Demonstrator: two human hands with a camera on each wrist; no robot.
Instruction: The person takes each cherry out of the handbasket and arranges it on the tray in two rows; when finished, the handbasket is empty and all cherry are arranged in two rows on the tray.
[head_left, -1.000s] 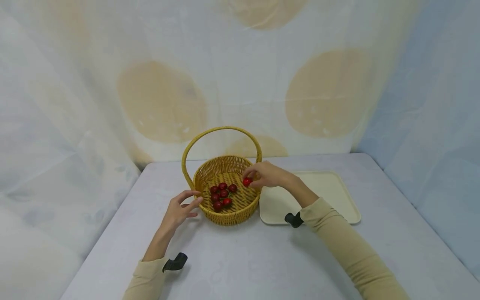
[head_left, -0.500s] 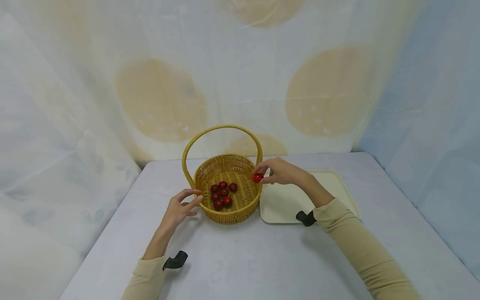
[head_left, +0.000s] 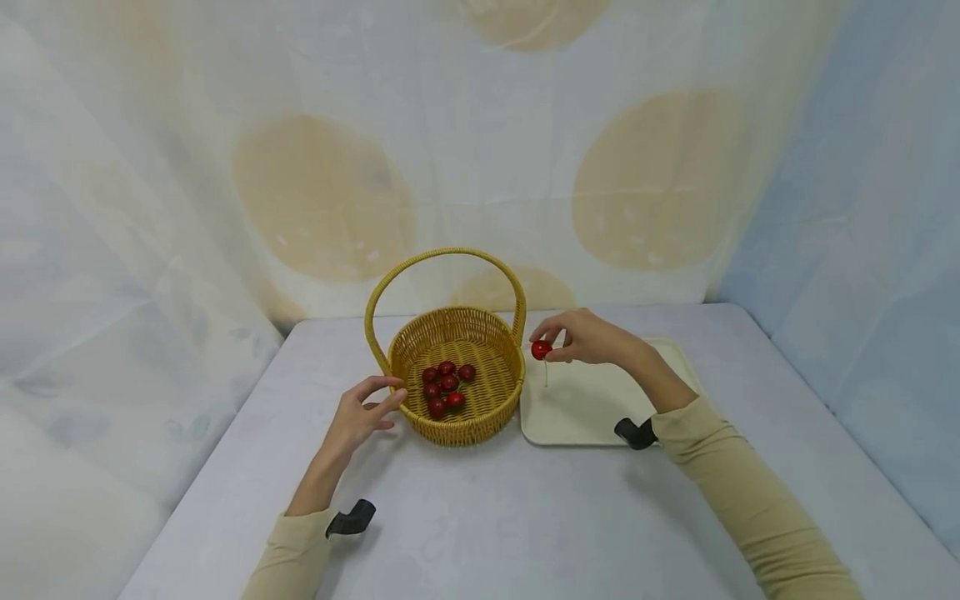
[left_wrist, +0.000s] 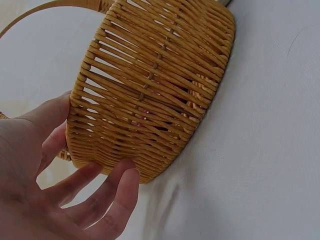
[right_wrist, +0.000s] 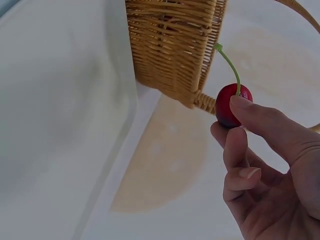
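Transfer, seemingly: pinching cherry (head_left: 541, 350) with right hand (head_left: 588, 337) near tray (head_left: 592, 404), touching basket (head_left: 467, 430) with spread left hand (head_left: 354, 421); probably calling for gentle lowering next.

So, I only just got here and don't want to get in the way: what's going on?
A person is handling cherries. Their right hand pinches one cherry by its body, outside the basket, with the pale tray behind it in the head view. The left hand touches the basket's rim. Seven dark red cherries lie in the basket.
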